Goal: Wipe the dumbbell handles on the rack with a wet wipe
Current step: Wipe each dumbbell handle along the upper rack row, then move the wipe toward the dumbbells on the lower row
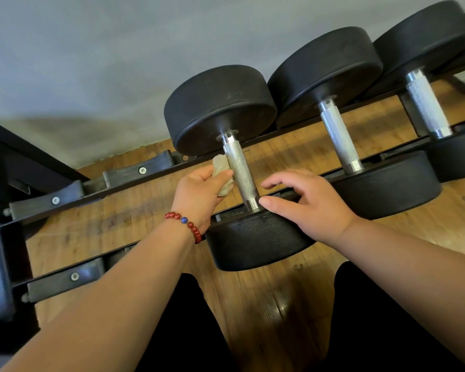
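From where I stand, the left hand (199, 189) pinches a crumpled, pale wet wipe (220, 167) between thumb and fingers, right up against the left side of the knurled silver handle (240, 173). That handle belongs to the nearest black rubber-headed dumbbell (253, 242), which lies across the black steel rack rails (65, 202). The right hand (309, 202) is loose, fingers spread and gripping nothing, thumb at the handle's near collar (probably to stop the dumbbell rolling under the rubbing). Two more silver handles (338, 138) to the right presumably come next.

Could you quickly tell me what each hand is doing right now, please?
Left hand: grips a crumpled pale wet wipe beside the knurled silver dumbbell handle.
Right hand: open, holding nothing, by the near black head.
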